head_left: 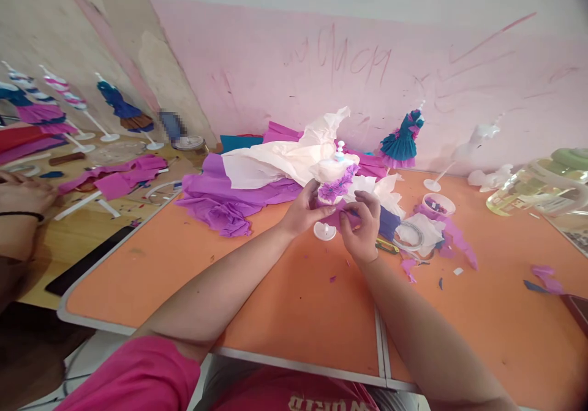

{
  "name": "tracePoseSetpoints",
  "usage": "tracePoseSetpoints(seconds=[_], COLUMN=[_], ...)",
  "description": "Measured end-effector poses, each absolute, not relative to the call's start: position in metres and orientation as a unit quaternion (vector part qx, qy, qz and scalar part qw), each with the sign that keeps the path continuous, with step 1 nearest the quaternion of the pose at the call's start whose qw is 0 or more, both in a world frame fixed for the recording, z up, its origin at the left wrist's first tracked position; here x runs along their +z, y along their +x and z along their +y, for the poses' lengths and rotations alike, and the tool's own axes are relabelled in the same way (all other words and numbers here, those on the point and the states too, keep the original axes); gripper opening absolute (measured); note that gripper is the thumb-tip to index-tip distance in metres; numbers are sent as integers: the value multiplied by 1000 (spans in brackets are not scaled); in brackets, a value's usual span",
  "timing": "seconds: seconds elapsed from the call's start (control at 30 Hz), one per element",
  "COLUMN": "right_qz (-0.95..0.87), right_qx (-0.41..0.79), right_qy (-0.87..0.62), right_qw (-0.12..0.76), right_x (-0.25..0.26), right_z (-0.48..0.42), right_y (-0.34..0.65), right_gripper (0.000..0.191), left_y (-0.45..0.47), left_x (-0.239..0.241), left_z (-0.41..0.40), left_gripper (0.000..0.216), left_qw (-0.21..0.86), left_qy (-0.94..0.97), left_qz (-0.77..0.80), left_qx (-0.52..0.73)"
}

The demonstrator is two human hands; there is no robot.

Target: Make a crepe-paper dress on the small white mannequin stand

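A miniature dress form [325, 169] in white, with purple paper flowers [339, 185] across its front, stands on a small round white base [324, 231]. My left hand [307, 209] is closed round its left side, the thumb low in front. At its lower right, my right hand [362, 224] pinches the edge of a piece of purple crepe paper [339, 218] between thumb and fingers. White crepe paper [271, 160] and crumpled purple crepe paper [225, 209] lie behind and to the left of the form.
Right of my hands lie a yellow utility knife [387, 245], a tape roll [408, 236] and a small tub [438, 204]. A teal-dressed form [404, 138], a bare white form [478, 138] and a large clear bottle [542, 181] stand farther right. Another person's hand [27, 193] rests at left.
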State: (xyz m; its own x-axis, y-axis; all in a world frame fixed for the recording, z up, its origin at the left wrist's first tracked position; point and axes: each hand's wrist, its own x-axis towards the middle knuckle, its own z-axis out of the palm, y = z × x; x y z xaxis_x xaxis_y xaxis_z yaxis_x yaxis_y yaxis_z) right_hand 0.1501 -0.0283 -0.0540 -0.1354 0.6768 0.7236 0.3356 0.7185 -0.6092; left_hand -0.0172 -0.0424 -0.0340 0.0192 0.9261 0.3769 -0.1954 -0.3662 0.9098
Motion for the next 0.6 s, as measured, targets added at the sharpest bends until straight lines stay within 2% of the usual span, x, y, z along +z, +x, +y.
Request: tracePoseSetpoints(seconds=[0.1, 0.2, 0.27, 0.33, 0.4, 0.5, 0.6], right_qz=[-755, -698, -656, -660, -693, -728, -755], right_qx=[192, 290, 367, 423, 426, 356, 322], right_qy=[-317, -328, -331, -312, -307, -398, -477], right_qw=[541, 567, 571, 537, 494, 430, 315], right_x=[-56, -60, -64, -68, -72, -76, -75], right_z=[-32, -31, -26, -21, -17, -10, -2], right_y=[150, 148, 147, 146, 147, 150, 156], right_gripper=[18, 32, 35, 37, 41, 55, 50], left_y=[-19, -21, -23, -24, -26, -28, -29], left_x=[-36, -42, -47, -50, -51, -48, -43], left_z=[-41, -37, -33, -30, -30, -32, -34], left_gripper=[47, 47, 46, 44, 43, 50, 57], left_qw=[473, 480, 482, 485, 484, 485, 484], left_qy=[541, 529, 525, 526, 529, 542, 564], left_qz=[325, 327, 328, 331, 334, 336, 358], left_qx=[615, 619, 620, 616, 612, 598, 566])
